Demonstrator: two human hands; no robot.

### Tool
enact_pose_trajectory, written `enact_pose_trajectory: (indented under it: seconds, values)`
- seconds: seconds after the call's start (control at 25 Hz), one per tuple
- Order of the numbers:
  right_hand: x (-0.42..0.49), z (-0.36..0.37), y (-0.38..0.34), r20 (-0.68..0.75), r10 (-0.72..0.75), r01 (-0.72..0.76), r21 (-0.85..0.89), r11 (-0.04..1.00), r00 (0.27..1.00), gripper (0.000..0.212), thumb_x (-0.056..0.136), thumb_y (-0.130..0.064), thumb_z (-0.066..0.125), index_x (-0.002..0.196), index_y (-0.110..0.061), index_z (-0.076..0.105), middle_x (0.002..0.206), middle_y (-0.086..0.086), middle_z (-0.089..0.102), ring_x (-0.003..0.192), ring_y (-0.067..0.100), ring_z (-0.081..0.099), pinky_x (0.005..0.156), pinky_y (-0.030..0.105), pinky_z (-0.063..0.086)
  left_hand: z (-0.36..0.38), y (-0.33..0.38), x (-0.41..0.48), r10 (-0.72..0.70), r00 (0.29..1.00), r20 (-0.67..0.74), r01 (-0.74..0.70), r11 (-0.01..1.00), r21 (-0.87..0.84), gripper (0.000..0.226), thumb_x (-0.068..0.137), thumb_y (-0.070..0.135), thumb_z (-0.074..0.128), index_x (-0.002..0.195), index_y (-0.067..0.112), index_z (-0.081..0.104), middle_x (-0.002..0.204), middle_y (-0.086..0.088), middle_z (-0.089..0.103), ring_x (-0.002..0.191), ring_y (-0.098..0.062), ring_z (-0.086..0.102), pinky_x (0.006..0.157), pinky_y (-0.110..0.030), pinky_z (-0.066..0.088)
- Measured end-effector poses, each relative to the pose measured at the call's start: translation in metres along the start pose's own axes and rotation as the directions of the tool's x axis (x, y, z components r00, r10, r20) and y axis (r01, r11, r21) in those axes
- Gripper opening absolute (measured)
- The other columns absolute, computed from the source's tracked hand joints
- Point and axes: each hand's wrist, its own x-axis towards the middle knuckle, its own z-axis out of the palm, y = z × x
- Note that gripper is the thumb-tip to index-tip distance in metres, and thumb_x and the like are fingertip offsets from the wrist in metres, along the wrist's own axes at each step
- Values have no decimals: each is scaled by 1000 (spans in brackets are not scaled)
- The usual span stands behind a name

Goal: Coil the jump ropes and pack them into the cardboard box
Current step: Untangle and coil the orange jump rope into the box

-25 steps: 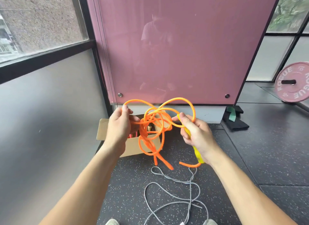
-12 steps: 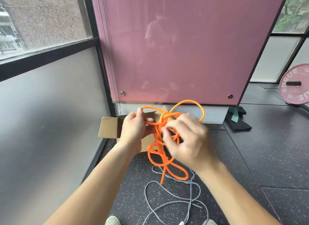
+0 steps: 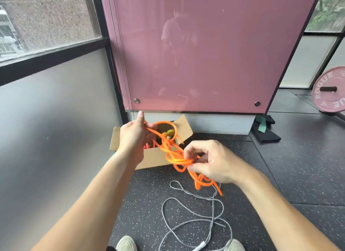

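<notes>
- The fingers (image 3: 195,147) of the right hand (image 3: 217,164) are bent and pinch the orange jump rope (image 3: 174,158) in the middle of the frame.
- The left hand (image 3: 133,136) grips the top loop of that rope, thumb up, just above the open cardboard box (image 3: 155,158).
- A yellow handle (image 3: 168,133) shows inside that loop.
- A grey jump rope (image 3: 196,211) lies loose on the dark floor (image 3: 280,176), low in the frame.
- A pink weight plate (image 3: 330,101) stands at the right edge.

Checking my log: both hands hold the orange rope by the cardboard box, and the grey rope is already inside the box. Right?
Not quite. The head view shows the grey rope lying loose on the floor, not in the cardboard box. The left hand and right hand do hold the orange rope.
</notes>
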Motion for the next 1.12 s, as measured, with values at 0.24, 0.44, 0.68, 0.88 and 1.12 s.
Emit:
enact_pose_trajectory:
  seconds: [0.24, 0.44, 0.68, 0.88, 1.12]
  values:
    - [0, -5, 6, -24, -95, 96, 406, 909, 995, 16, 83, -1, 72, 89, 10, 63, 86, 30, 60, 74, 32, 64, 68, 49, 56, 4, -17, -3, -85, 944, 318, -50, 919, 392, 75, 77, 74, 66, 117, 11, 67, 106, -3, 75, 97, -22, 64, 76, -30, 45]
    - [-5, -23, 6, -341, 150, 199, 795, 574, 928, 38, 59, -11, 87, 82, 8, 63, 72, 6, 74, 65, 19, 72, 58, 34, 60, 6, -5, -17, 185, 778, 600, -430, 853, 295, 31, 99, 29, 59, 76, 8, 59, 64, -5, 62, 50, -8, 53, 50, -18, 41]
    - [16, -26, 10, -528, 718, 288, 849, 443, 453, 33, 83, -9, 77, 56, -18, 60, 56, -5, 65, 50, 13, 58, 49, 22, 44, 19, -6, -27, 109, 744, 659, -353, 902, 250, 35, 94, 30, 63, 60, 22, 57, 48, -18, 48, 41, -20, 41, 43, -23, 22]
    - [20, -31, 4, -637, 686, 523, 741, 421, 351, 32, 92, -21, 73, 64, -21, 57, 57, -10, 65, 51, 9, 58, 52, 23, 48, 28, 3, -32, -220, 721, 656, 279, 960, 16, 28, 103, 28, 46, 79, 13, 50, 39, 3, 36, 27, -5, 26, 40, -15, 40]
    - [19, -33, 9, -442, 513, 371, 897, 241, 736, 29, 102, -10, 49, 77, -23, 57, 51, -9, 53, 36, 2, 40, 41, 17, 31, 6, 1, -18, 61, 806, 589, -173, 976, 136, 14, 94, 29, 67, 87, 20, 59, 59, 6, 54, 55, -17, 53, 54, -30, 35]
